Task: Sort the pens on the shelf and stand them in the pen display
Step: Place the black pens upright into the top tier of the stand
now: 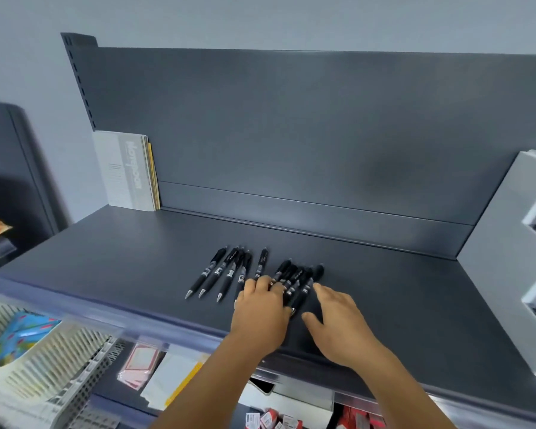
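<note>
While both hands hover low over the dark shelf (pixel 112 258), gathering under way, by the look of it. Left hand (pixel 260 308) laid across the right-hand cluster of pens (pixel 294 280), fingers bent down onto the barrels, touching, though not clearly closed round any one. Right hand (pixel 338 317) just beside that cluster, fingers loose and spread, thumb out, holding nothing. Second group of pens (pixel 220 270) fanned out to the left, tips toward the shelf edge, one lying a little apart between the two groups.

On handling, a judgement only: light, stiff plastic barrels, smooth and likely to roll on this flat top, so better raked together than picked singly. Best taken mid-barrel or at the rubbery grip section, several at once, tips all pointing one way.

White pen display (pixel 505 258) at the far right, well apart from the pens, compartments partly in view with dark contents, too blurred to read.

Matte, level surface, upright dark back panel (pixel 291 119) behind. Pale booklets (pixel 124 171) leaning at the back left corner. Lower shelves below holding white baskets (pixel 56 357) and packaged stationery.
</note>
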Demonstrator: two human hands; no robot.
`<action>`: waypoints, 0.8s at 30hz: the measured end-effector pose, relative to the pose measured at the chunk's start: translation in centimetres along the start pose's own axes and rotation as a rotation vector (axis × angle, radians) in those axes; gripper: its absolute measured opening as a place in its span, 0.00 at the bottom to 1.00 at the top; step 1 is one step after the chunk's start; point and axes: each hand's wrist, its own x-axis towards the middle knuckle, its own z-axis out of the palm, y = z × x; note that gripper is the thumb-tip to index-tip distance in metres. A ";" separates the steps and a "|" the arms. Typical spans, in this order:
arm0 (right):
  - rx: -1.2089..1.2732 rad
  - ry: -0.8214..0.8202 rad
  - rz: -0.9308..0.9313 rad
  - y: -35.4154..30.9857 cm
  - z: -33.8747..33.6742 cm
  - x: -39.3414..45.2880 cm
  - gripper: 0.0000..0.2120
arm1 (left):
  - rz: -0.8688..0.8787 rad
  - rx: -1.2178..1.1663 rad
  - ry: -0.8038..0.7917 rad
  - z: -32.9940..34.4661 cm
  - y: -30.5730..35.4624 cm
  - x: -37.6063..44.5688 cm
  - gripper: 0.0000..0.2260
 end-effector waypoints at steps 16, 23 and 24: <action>0.411 0.091 0.172 1.3 -0.9 3.2 0.21 | -0.154 -0.065 -0.174 -0.5 3.2 4.5 0.28; 0.485 0.063 0.198 2.1 -0.8 3.5 0.24 | -0.122 -0.082 -0.170 -0.3 2.8 5.1 0.15; 0.546 0.065 0.202 2.0 -0.6 3.7 0.25 | -0.110 -0.139 -0.162 -0.3 2.7 5.1 0.13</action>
